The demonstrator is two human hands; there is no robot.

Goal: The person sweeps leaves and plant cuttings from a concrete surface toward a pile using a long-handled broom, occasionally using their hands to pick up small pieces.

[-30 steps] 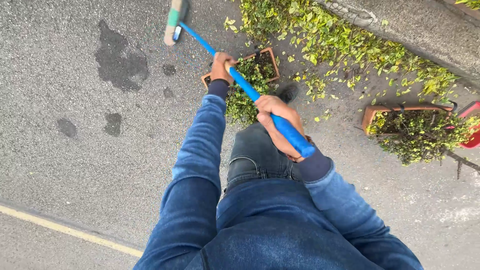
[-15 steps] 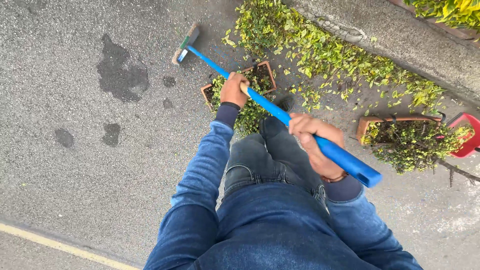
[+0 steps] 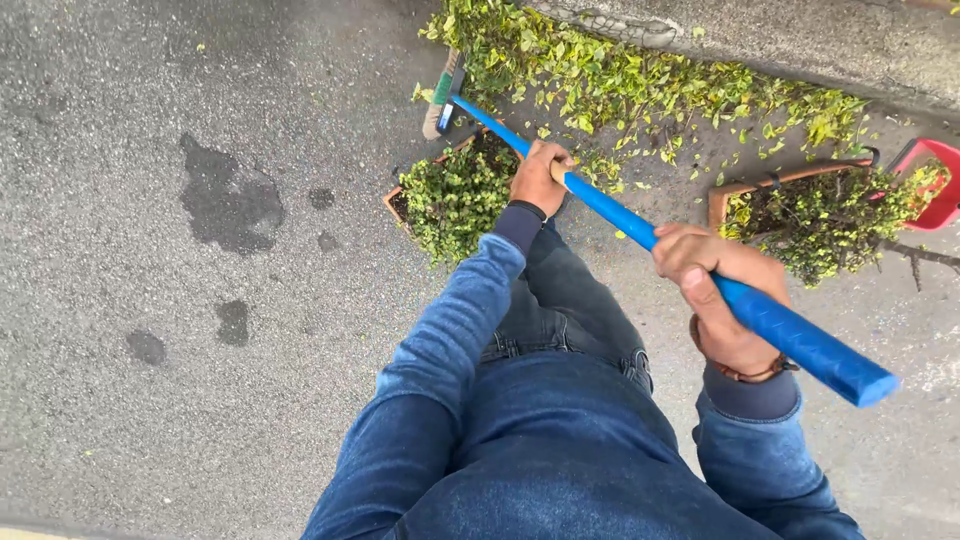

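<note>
Asphalt (image 3: 150,350) below, broom (image 3: 640,232) gripped by left hand (image 3: 537,176) and right hand (image 3: 715,290).

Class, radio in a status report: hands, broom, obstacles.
Both hands, left and right, gripping broom. Head at leaf pile. Planter beside it.

Only one I can spot: a small blue-and-white label (image 3: 446,115) on the broom head, upper middle of the frame.

blue-handled broom (image 3: 640,232), slanted across frame, brush head at the edge of fallen green leaves (image 3: 640,85)
</note>
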